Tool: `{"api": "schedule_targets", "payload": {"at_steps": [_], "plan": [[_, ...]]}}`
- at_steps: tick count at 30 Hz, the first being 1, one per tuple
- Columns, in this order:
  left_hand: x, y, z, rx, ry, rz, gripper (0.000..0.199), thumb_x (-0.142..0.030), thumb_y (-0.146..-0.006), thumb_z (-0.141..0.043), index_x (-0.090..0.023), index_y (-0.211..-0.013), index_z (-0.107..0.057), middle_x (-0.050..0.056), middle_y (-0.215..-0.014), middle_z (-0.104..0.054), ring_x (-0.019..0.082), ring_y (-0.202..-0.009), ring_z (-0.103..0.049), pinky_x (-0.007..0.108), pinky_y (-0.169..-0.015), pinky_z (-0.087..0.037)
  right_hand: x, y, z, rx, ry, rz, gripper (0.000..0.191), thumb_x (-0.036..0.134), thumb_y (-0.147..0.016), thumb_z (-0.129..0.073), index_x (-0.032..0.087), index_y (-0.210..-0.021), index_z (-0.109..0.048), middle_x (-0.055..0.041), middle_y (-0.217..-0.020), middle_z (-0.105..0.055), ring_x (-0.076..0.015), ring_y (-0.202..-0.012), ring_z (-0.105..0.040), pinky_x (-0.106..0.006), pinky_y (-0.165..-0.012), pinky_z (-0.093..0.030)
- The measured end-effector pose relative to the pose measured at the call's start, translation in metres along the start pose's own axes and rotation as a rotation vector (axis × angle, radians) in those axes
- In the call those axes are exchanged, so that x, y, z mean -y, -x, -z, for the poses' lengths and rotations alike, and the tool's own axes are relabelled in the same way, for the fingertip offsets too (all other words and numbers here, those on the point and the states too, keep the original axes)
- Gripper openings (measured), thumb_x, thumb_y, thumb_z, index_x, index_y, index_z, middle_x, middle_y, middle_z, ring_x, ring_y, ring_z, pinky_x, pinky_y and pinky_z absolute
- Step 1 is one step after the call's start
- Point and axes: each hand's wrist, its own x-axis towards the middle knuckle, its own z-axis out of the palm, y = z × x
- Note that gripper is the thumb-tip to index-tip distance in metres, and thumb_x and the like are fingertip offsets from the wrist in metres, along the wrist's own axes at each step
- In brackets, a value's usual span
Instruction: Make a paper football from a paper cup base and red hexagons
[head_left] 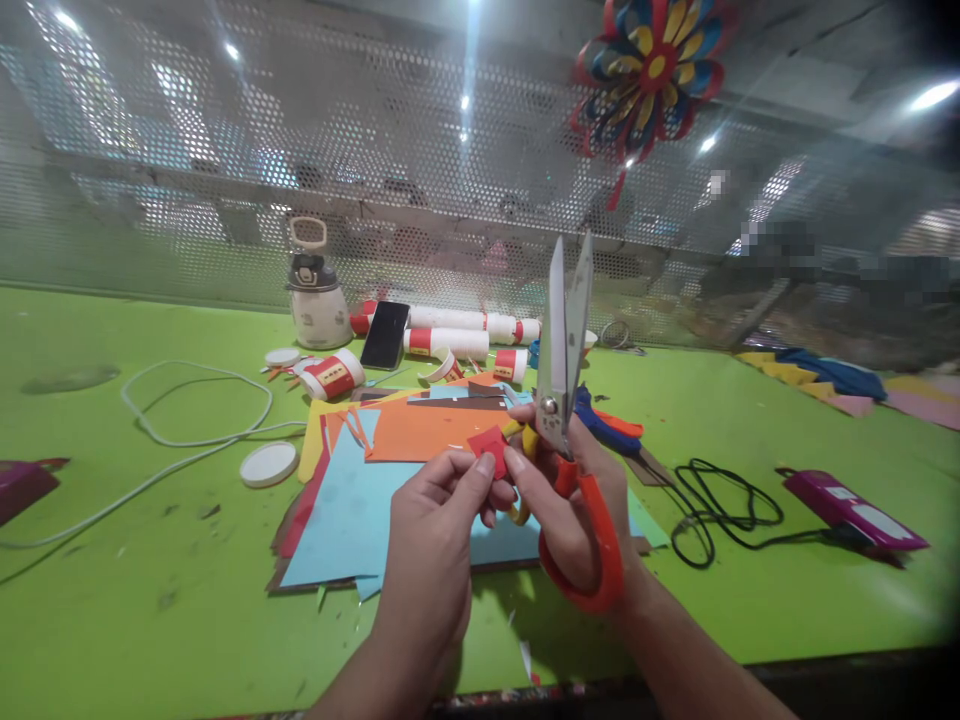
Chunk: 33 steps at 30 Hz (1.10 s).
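Between the thumb and fingers of my left hand (439,530) is a small piece of red paper (487,450). My right hand (574,510) is closed around a pair of scissors (551,410) with orange-red handles; the blades point up, slightly apart. My right thumb also touches the edge of the red paper. A curled yellow strip (527,440) shows by the right fingers, partly hidden, and I cannot tell what holds it. Both hands are above a stack of coloured sheets, with a light blue sheet (337,530) and an orange sheet (412,430) on top.
Behind the sheets are a phone (385,335), a white bottle (319,315) and stacked paper cups (450,344). A white lid (268,464) and a pale cable (150,490) lie left. To the right are blue paper loops (607,430) and a purple device (847,508) with a black cord.
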Motion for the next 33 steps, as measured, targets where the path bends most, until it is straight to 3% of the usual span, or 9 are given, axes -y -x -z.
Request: {"api": "schedule_targets", "payload": {"at_steps": [16,22,25,28,33], "plan": [[0.000,0.002,0.000,-0.018,-0.028,-0.028,0.018,-0.027,-0.073,-0.071,-0.014,-0.065,-0.062,0.001,-0.057,-0.061,0.011,-0.056,-0.050,0.023,-0.056,-0.039,0.001,0.001,-0.001,0.007,-0.021,-0.033,0.025,0.019,-0.088,-0.054,0.023,-0.113,-0.055,0.0045,-0.069,-0.048,-0.0118,-0.056,-0.046,-0.026,-0.052,-0.042],[-0.001,0.003,0.001,-0.031,-0.052,-0.054,0.018,-0.028,-0.073,-0.071,-0.014,-0.067,-0.064,0.001,-0.058,-0.062,0.011,-0.057,-0.050,0.023,-0.057,-0.039,0.002,-0.004,-0.002,-0.048,-0.038,-0.054,0.019,0.024,-0.086,-0.060,0.021,-0.104,-0.060,0.0023,-0.074,-0.055,-0.0129,-0.062,-0.055,-0.026,-0.057,-0.046],[-0.002,0.002,0.001,-0.052,-0.044,-0.062,0.017,-0.028,-0.073,-0.072,-0.014,-0.066,-0.064,0.001,-0.057,-0.062,0.011,-0.056,-0.050,0.023,-0.056,-0.039,-0.002,-0.005,-0.003,-0.053,-0.171,-0.121,0.020,0.030,-0.090,-0.057,0.021,-0.107,-0.058,0.0027,-0.072,-0.057,-0.0141,-0.061,-0.058,-0.029,-0.060,-0.049],[-0.003,0.002,0.001,-0.062,-0.043,-0.063,0.017,-0.027,-0.073,-0.072,-0.014,-0.066,-0.064,0.001,-0.057,-0.062,0.011,-0.057,-0.050,0.022,-0.056,-0.039,-0.004,-0.004,-0.001,-0.038,-0.288,-0.170,0.022,0.034,-0.093,-0.055,0.022,-0.111,-0.055,0.0031,-0.070,-0.058,-0.0141,-0.063,-0.059,-0.030,-0.065,-0.050],[-0.006,0.003,0.004,-0.073,-0.017,-0.109,0.016,-0.026,-0.073,-0.072,-0.014,-0.067,-0.065,0.000,-0.057,-0.063,0.010,-0.055,-0.048,0.022,-0.056,-0.038,0.007,0.003,0.007,0.106,-0.218,-0.291,0.029,0.046,-0.094,-0.050,0.021,-0.109,-0.055,0.0024,-0.069,-0.056,-0.0143,-0.064,-0.057,-0.028,-0.063,-0.049]]}}
